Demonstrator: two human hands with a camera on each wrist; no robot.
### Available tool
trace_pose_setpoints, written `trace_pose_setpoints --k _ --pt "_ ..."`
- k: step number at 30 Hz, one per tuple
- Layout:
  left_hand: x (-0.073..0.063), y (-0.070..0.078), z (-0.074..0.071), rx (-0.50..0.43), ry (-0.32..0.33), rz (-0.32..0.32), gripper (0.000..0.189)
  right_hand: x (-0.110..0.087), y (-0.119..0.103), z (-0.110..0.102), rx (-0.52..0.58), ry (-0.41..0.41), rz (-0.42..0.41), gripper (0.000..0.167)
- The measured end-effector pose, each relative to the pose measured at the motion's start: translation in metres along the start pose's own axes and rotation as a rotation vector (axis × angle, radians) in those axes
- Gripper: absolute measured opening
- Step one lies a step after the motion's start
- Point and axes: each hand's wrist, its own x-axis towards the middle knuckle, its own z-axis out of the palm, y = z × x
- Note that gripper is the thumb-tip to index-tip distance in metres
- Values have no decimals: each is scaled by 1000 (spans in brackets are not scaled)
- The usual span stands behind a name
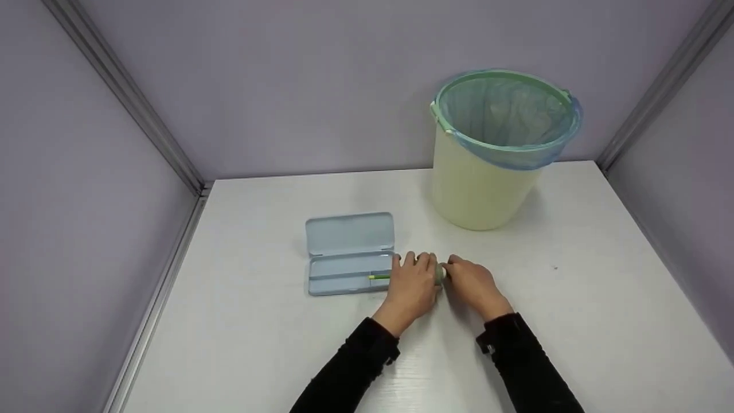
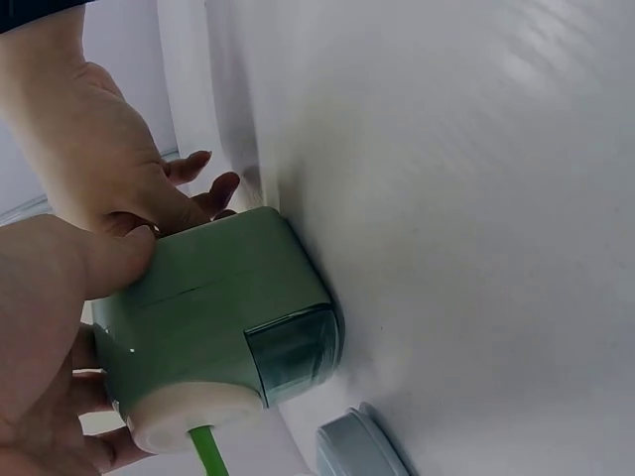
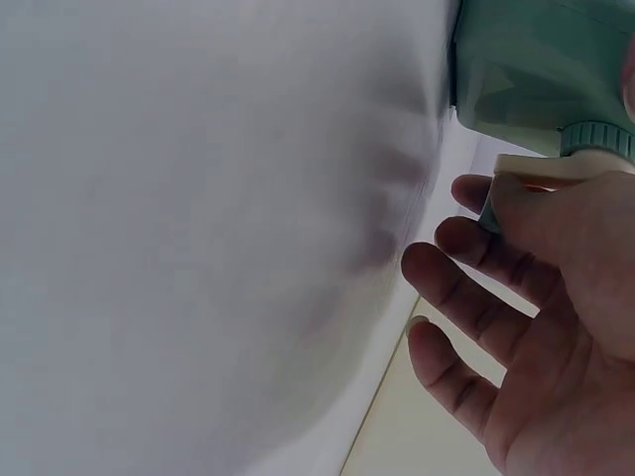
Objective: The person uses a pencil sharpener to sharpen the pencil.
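Note:
A green crank pencil sharpener (image 2: 213, 288) with a cream front ring and a dark see-through drawer stands on the white table. My left hand (image 1: 412, 288) grips its body from above, thumb on one side and fingers on the other. A green pencil (image 2: 208, 451) sticks out of the front ring, pointing left over the pencil case in the head view. At the sharpener's back, my right hand (image 1: 473, 285) pinches the small knob of the cream crank handle (image 3: 541, 171) between thumb and index finger. Its other fingers are spread. In the head view the hands mostly hide the sharpener.
Just left of the hands, a light blue pencil case (image 1: 350, 235) lies with its lid raised back. A pale yellow bin (image 1: 481, 192) lined with a blue bag (image 1: 510, 155) stands at the back right. Partition walls enclose the white table (image 1: 246, 321) on three sides.

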Motion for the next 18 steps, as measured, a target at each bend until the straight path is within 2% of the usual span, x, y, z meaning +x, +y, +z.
trace_pose_setpoints --k 7,11,18 --pt "-1 0 1 -30 68 -24 58 -7 -2 6 39 52 -36 9" --pt "-1 0 0 -46 71 -36 56 -15 -4 8 36 81 -70 13" --pt "1 2 -1 -39 45 -53 54 -26 -12 -1 -34 45 -84 15"
